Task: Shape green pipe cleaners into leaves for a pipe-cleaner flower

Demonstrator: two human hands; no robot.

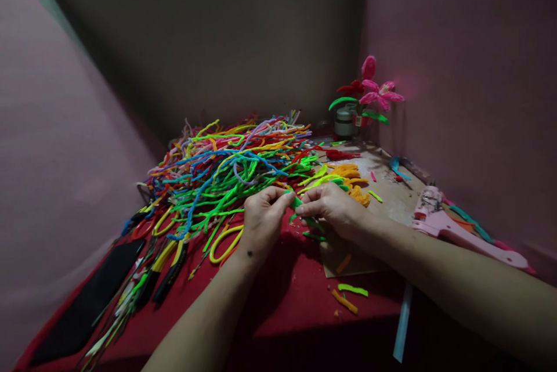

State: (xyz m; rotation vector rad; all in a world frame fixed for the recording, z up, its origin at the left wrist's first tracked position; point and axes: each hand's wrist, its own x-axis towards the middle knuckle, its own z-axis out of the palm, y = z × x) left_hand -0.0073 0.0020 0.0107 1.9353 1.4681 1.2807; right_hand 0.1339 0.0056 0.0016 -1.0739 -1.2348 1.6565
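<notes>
My left hand (262, 219) and my right hand (333, 208) meet over the red table (282, 314), both pinched on a green pipe cleaner (297, 203) held between them. Its lower end hangs down under my right hand as dark green loops (314, 230). Just beyond my fingers lies a big tangled pile of pipe cleaners (226, 169) in many colours, mostly green, blue, yellow and red.
A pink pipe-cleaner flower in a small jar (346, 121) stands in the far corner. Orange and yellow bent pieces (352, 177) lie on a cardboard sheet (391, 198). A pink glue gun (452, 230) rests at right. Short cut bits (351, 289) lie near me. Walls close in on three sides.
</notes>
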